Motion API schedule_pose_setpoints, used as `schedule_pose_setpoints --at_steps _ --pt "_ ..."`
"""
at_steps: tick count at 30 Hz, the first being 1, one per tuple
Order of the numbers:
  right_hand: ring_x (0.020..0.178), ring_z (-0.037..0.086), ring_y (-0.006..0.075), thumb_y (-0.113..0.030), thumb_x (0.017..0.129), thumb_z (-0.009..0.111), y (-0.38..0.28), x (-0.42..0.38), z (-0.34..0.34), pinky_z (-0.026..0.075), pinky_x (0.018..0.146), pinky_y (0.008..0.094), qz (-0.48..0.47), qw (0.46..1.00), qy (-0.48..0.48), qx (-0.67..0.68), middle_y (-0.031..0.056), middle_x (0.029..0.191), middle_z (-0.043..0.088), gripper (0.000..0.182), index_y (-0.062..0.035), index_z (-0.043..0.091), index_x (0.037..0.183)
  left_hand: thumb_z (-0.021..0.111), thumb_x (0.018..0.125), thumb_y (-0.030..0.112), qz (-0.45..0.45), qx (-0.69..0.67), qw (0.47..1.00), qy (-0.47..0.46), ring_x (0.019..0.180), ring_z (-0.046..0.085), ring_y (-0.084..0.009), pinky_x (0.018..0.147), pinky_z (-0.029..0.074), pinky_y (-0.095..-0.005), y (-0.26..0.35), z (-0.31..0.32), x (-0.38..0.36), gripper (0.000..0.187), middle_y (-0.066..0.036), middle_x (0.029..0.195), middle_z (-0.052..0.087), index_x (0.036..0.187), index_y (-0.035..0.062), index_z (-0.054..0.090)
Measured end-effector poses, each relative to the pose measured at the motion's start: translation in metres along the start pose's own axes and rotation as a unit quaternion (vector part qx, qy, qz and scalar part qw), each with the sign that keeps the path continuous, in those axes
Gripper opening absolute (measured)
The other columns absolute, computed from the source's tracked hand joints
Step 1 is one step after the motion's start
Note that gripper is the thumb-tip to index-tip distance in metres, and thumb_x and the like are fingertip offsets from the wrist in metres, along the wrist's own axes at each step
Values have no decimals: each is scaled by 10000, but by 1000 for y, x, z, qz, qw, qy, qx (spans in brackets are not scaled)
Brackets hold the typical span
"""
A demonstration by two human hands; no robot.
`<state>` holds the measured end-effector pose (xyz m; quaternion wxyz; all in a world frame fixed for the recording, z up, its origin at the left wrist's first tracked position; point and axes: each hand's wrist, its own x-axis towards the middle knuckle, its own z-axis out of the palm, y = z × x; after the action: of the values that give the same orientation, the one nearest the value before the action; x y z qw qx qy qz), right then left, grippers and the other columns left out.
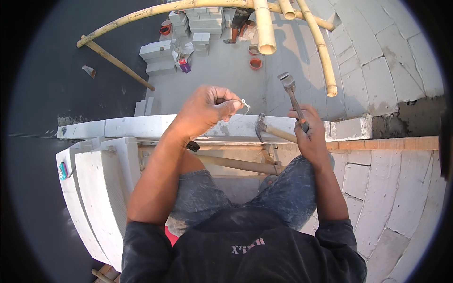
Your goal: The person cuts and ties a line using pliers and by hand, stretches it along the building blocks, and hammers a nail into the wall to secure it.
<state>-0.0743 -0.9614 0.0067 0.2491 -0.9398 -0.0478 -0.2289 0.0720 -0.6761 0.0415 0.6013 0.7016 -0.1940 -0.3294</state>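
Observation:
Above the white block wall, my left hand pinches a small piece of pale string between thumb and fingers. My right hand is wrapped round the handle of a dark metal tool, whose worn head points up and to the left. A claw hammer lies on the wall top between my hands, its claw end to the left and its wooden handle reaching to just beside my right hand.
Bamboo poles cross overhead and hang at the upper right. White blocks stand at the left, with a teal tool on one. Below are block stacks, red buckets and another person's legs. A wooden plank runs right.

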Motion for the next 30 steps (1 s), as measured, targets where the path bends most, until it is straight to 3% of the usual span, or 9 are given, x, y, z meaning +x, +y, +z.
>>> schedule_pose_setpoints --at_steps 1,2,5,9,18,22,25,27,30 --pt "1043 664 253 -25 886 707 -7 3 0 505 916 358 121 980 -30 153 106 1086 702 240 3 716 1124 765 991 213 4 11 1000 12 697 540 -83 643 430 -263 -2 3 2 214 14 762 641 982 -1 777" --pt "1036 654 179 -104 981 706 -17 6 -1 494 894 316 239 922 -58 300 80 1075 702 192 -3 731 1142 763 989 207 6 21 1000 21 699 543 -84 645 433 -264 -3 6 4 208 10 765 646 981 0 780" --pt "970 669 158 -216 950 799 -58 37 -5 523 875 336 319 892 -93 307 64 1001 726 369 28 721 1216 765 986 199 33 33 999 22 704 549 -83 653 451 -270 4 19 5 202 -3 781 667 976 -2 783" --pt "848 659 161 -235 907 843 -61 38 30 519 809 335 234 914 -54 327 73 923 714 370 35 764 1147 771 979 181 45 66 996 38 706 553 -85 658 462 -278 4 28 6 192 -13 795 683 981 -10 781" --pt "758 588 85 -163 926 769 -61 36 29 471 710 282 303 865 -43 398 -1 823 668 162 -9 726 950 759 991 137 26 94 995 7 745 565 -88 692 479 -288 3 34 3 169 -32 833 709 1039 -23 785" --pt "743 591 86 -147 923 758 -52 32 31 469 693 280 286 865 -34 410 6 818 665 150 -3 725 950 754 999 138 89 118 989 14 797 551 -69 724 462 -277 -2 37 6 156 -14 859 699 1037 -10 782" --pt "671 515 80 -52 941 744 -48 29 31 416 622 257 308 817 -36 486 -7 784 581 76 5 704 972 754 1004 149 74 94 993 -22 827 559 -67 748 463 -273 1 35 5 157 -11 879 701 1046 1 781" --pt "670 510 92 -23 931 731 -45 29 30 408 621 258 345 716 -44 605 1 800 582 44 -3 705 961 754 1007 158 51 75 994 -53 841 572 -68 761 470 -270 3 35 6 162 -12 887 704 1053 5 780" --pt "668 504 80 -109 903 744 -41 28 30 400 606 264 341 708 -55 616 -9 757 589 121 8 719 914 752 1016 210 42 55 992 -102 839 595 -76 787 486 -270 -2 32 10 215 -16 891 712 1071 4 778"
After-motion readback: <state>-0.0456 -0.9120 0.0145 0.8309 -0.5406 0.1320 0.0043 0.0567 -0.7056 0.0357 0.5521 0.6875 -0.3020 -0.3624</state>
